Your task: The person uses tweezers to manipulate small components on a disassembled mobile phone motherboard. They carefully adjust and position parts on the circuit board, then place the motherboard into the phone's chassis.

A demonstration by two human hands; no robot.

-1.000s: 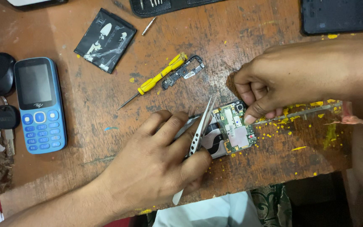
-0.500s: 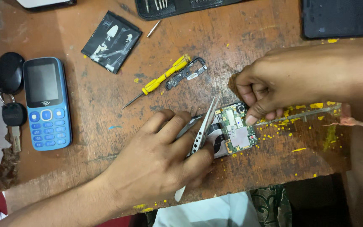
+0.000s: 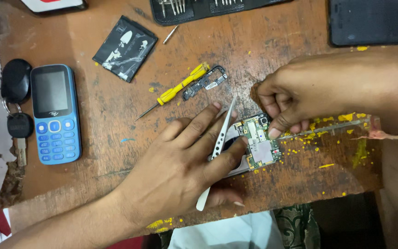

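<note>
My left hand (image 3: 185, 166) grips white tweezers (image 3: 217, 147), which slant across my fingers with the tips pointing up near the circuit board's top edge. My thumb presses the left side of a green phone circuit board (image 3: 259, 143) lying on the worn wooden table (image 3: 236, 55). My right hand (image 3: 300, 97) comes in from the right, fingers curled, with a fingertip pinching or pressing the board's upper right corner next to a small camera module. Whether the tweezers hold anything at their tips I cannot make out.
A yellow-handled screwdriver (image 3: 173, 91) and a black phone frame piece (image 3: 206, 82) lie just above my hands. At the left are a blue keypad phone (image 3: 55, 114) and black keys (image 3: 17, 99). A black battery (image 3: 124, 47) and a tool case (image 3: 199, 8) sit at the back. A dark slab (image 3: 374, 20) is top right.
Both hands have stayed on the circuit board with the tweezers held the same way. The view has shifted slightly, so the table items appear a little further right.
</note>
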